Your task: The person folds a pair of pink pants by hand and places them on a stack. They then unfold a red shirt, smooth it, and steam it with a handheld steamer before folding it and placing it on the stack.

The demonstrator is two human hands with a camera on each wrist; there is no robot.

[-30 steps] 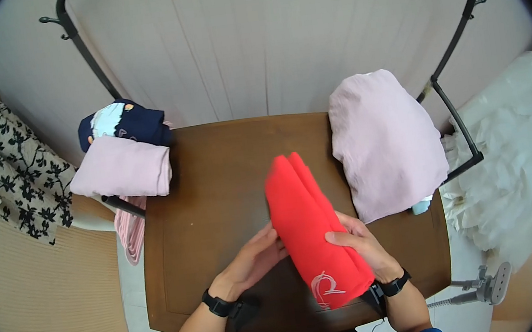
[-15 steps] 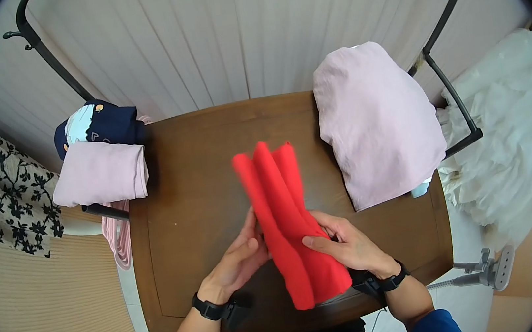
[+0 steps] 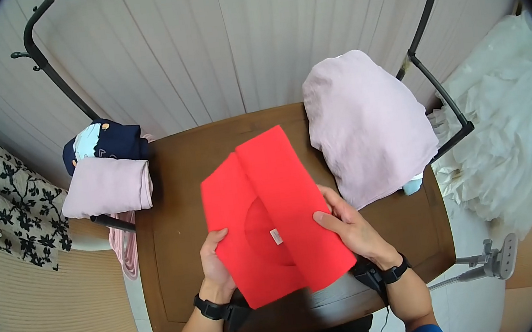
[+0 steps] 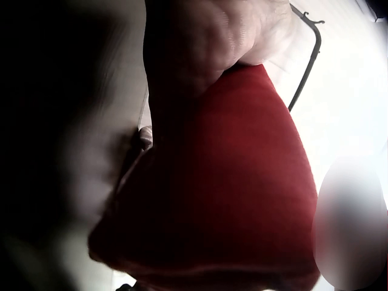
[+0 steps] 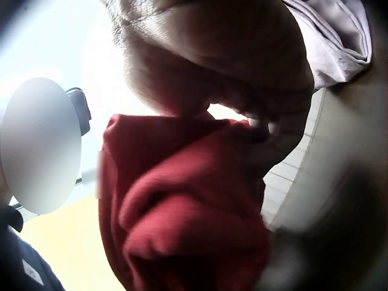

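Observation:
Above the front part of the table, both hands hold a folded red shirt [image 3: 304, 208] in the head view. It is partly opened out, so a round neckline and a small white label [image 3: 276, 236] show. The left hand [image 3: 216, 262] grips its left edge, thumb on top and fingers hidden beneath. On the right edge, the right hand [image 3: 357, 231] pinches the cloth between thumb and fingers. Dark red cloth [image 4: 242, 176] fills much of the left wrist view below the hand. Bunched folds of the shirt [image 5: 188, 206] show in the right wrist view.
Folded pink cloth [image 3: 109, 185] and a navy garment [image 3: 118, 141] are stacked at the table's left. A large pale pink cloth pile [image 3: 367, 127] stands at the right. Black rack bars [image 3: 63, 84] rise behind, and a grey clamp stand [image 3: 497, 260] is at the lower right.
The red shirt went from a narrow bundle with a white print showing to a wider, partly opened shape. My left thumb now lies over its left edge; before, that hand was beside it.

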